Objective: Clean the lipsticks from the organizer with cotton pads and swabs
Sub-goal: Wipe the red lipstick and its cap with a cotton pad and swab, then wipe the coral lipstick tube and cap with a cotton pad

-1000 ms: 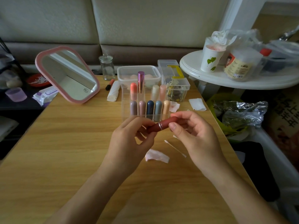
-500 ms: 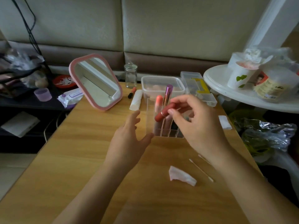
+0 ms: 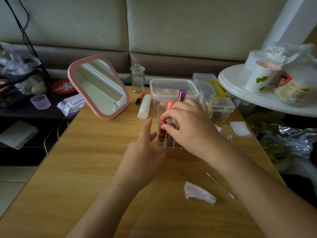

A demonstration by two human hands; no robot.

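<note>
Red and nearly upright, the lipstick [image 3: 161, 130] is standing in the front-left slot of the clear organizer [image 3: 161, 109], which is sitting around the middle of the wooden table [image 3: 96, 160]. The right hand [image 3: 192, 127] is reaching over the organizer from the right, its thumb and forefinger [image 3: 167, 115] pinching the lipstick's top end while the other fingers are curling loosely above the neighbouring slots. Gripping it high is probably letting the tube drop into the narrow slot without the knuckles catching the dividers. The left hand [image 3: 144, 152] is hovering just beside the organizer's left wall, fingers straight and slightly apart, holding nothing. Whether it is touching the wall I cannot tell, but it seems to be guarding the light box against sliding. The lipstick's long axis is running close to vertical, one end pointing up into the pinch and the other down inside the slot. A crumpled cotton pad [image 3: 199, 193] and a swab [image 3: 220, 185] are lying nearer the person, within easy reach for the next tube.
</note>
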